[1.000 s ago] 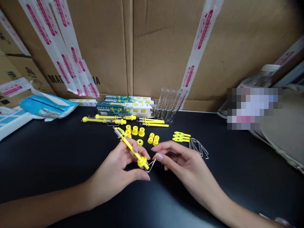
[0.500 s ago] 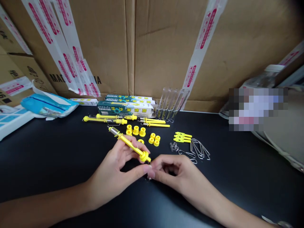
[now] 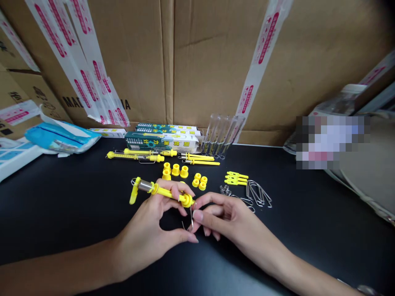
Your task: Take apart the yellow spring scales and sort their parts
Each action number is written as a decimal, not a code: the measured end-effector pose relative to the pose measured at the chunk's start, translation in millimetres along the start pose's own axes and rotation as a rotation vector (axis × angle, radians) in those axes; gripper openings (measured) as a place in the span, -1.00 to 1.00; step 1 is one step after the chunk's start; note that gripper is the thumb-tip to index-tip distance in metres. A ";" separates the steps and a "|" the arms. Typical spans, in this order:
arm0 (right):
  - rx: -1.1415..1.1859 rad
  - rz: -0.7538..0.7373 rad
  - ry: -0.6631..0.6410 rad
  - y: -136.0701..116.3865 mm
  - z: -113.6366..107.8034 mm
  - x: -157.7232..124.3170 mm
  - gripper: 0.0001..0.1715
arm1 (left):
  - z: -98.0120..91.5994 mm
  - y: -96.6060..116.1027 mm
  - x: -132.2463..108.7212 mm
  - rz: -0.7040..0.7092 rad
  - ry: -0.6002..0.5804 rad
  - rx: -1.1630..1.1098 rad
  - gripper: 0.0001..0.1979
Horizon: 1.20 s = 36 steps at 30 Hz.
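My left hand (image 3: 145, 234) is closed round a yellow spring scale rod (image 3: 166, 192), which lies nearly level across its fingers. At the rod's left end are a metal coil spring (image 3: 144, 185) and a dangling yellow tab (image 3: 133, 191). A bent wire hook (image 3: 191, 218) hangs from the yellow cap (image 3: 187, 200) at the other end. My right hand (image 3: 230, 218) pinches this hook between thumb and fingers, close under the cap. The left thumb is stretched out below, near the hook's lower end. Fingers partly hide the hook.
Behind my hands lie yellow collars (image 3: 175, 169), yellow rods (image 3: 202, 163), finished-looking spring scales (image 3: 135, 156), clear tubes (image 3: 219, 133) and printed boxes (image 3: 163, 142). Flat yellow tabs (image 3: 236, 178), small springs (image 3: 225, 190) and wire hooks (image 3: 258, 193) lie right. A bottle (image 3: 345, 100) stands far right.
The rod has swung flatter, and its yellow tab now shows hanging at the left end. My left thumb has moved down off the hook, which is now more visible by my right fingers.
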State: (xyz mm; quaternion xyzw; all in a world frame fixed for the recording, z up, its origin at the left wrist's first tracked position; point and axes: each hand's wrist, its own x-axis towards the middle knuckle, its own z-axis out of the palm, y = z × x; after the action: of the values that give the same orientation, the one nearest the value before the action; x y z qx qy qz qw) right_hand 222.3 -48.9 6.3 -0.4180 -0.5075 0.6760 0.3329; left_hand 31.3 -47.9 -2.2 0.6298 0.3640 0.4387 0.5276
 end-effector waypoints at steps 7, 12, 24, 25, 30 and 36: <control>-0.150 -0.081 -0.019 1.2 -1.7 1.5 -0.40 | -2.7 2.8 0.0 0.019 -0.058 0.082 -0.54; -0.169 -0.099 -0.030 2.8 -1.2 -0.5 -0.38 | -3.9 -3.1 -1.9 0.038 -0.093 0.041 -0.60; -0.191 -0.049 -0.052 1.1 -1.5 -0.6 -0.54 | -6.8 -2.2 3.8 -0.064 -0.195 -0.169 -0.56; -0.179 -0.051 -0.052 1.0 -1.7 -0.8 -0.54 | -7.2 -2.8 3.9 -0.064 -0.187 -0.164 -0.54; -0.120 -0.065 -0.068 -0.1 -2.0 -0.9 -0.52 | -7.8 -3.9 3.7 -0.028 -0.166 -0.182 -0.48; -0.078 -0.077 -0.074 -0.7 -1.4 -1.1 -0.50 | -4.1 4.7 7.3 -0.121 -0.163 -0.376 -0.49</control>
State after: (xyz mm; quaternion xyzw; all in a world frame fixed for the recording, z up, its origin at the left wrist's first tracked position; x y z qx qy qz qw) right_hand 224.1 -49.1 7.1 -0.3853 -0.5611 0.6575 0.3231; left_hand 30.0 -40.6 3.9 0.5308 0.2689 0.4139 0.6889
